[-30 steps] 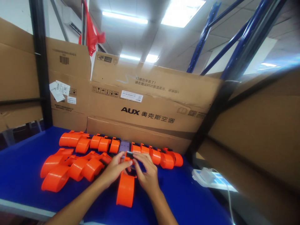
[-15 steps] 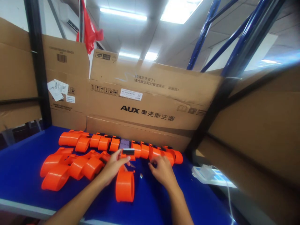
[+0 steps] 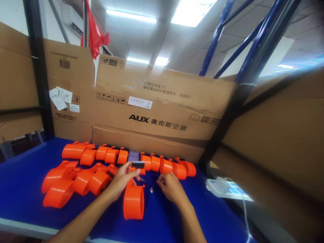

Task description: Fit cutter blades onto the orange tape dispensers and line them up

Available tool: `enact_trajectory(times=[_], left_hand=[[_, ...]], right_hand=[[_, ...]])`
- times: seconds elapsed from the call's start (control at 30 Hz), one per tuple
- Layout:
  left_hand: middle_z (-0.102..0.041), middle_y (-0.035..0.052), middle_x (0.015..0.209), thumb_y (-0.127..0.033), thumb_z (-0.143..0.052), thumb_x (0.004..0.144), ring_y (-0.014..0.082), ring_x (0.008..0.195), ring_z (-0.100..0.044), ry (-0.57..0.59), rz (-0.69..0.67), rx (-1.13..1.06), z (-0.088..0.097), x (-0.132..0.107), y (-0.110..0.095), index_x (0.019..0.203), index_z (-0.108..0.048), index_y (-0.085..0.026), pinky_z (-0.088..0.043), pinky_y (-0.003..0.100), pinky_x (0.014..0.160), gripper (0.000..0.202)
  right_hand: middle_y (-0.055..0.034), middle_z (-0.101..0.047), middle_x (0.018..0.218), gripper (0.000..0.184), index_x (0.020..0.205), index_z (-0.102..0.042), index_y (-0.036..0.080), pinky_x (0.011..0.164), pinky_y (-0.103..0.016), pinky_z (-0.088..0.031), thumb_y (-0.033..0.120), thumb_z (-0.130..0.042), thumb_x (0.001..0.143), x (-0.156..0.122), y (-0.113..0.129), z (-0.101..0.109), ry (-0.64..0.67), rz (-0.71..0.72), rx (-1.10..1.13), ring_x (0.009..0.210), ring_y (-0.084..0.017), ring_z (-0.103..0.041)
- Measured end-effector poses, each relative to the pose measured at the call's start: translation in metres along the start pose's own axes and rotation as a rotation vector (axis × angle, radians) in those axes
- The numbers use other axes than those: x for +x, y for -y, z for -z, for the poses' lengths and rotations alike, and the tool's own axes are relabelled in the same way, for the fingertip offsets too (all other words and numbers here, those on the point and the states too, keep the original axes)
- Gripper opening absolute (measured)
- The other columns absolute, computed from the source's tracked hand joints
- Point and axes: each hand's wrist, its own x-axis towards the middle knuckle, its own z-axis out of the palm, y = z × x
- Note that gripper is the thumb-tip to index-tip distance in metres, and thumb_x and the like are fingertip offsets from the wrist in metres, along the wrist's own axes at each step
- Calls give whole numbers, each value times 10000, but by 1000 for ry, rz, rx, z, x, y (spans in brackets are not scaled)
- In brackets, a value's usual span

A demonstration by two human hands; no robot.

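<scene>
My left hand (image 3: 124, 179) grips an orange plastic ring-shaped piece (image 3: 140, 170) with a dark, pale-edged strip (image 3: 138, 164) along its top. Just below and in front of it stands another orange ring (image 3: 133, 202) with a flat tab at its upper edge. My right hand (image 3: 170, 185) is closed, its fingers curled together close to the back row; what they hold, if anything, is hidden. A small whitish scrap (image 3: 151, 190) lies on the blue table between my hands.
More orange rings (image 3: 165, 165) line the back of the blue table (image 3: 106, 219), several with dark strips. A loose group (image 3: 59, 192) lies at left. Behind stands a cardboard panel (image 3: 113, 114). A white power strip (image 3: 227, 189) with a cable is at right.
My right hand has moved slightly left and down, away from the back row of rings. The left hand keeps its hold on the orange piece; the view has shifted slightly.
</scene>
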Motion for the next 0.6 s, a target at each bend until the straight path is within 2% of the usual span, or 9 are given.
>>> enact_trajectory(times=[0.2,0.4,0.53,0.6], left_hand=[[-659,9,727,-415,-763,752,110,491,-570,-6,-14,25,0,0,2,1069,-596,-170,-432,215,480,435],[-662,6,718,-431,-737,776,110,497,-577,17,-24,42,0,0,3,1092,-593,-160,-440,216,495,440],[-662,1,710,-441,-737,770,114,491,-578,22,-25,34,1,2,6,1097,-594,-160,-449,223,498,454],[-665,5,708,-434,-733,776,115,511,-584,7,-42,46,1,3,7,1082,-599,-158,-449,218,506,433]], right_hand=[[-50,-702,782,96,833,-645,215,643,-269,-428,225,-567,887,-3,12,-2,-63,-4,125,743,-211,-667],[-59,-712,849,206,911,-624,210,637,-286,-521,405,-559,922,0,26,-4,-216,106,658,741,-216,-692],[-45,-689,749,349,1066,-570,204,438,-264,-492,512,-578,904,-2,43,-9,-270,6,1007,531,-193,-657],[-34,-682,715,397,1116,-550,203,429,-261,-494,511,-625,877,-3,51,-11,-278,-7,1119,525,-197,-660]])
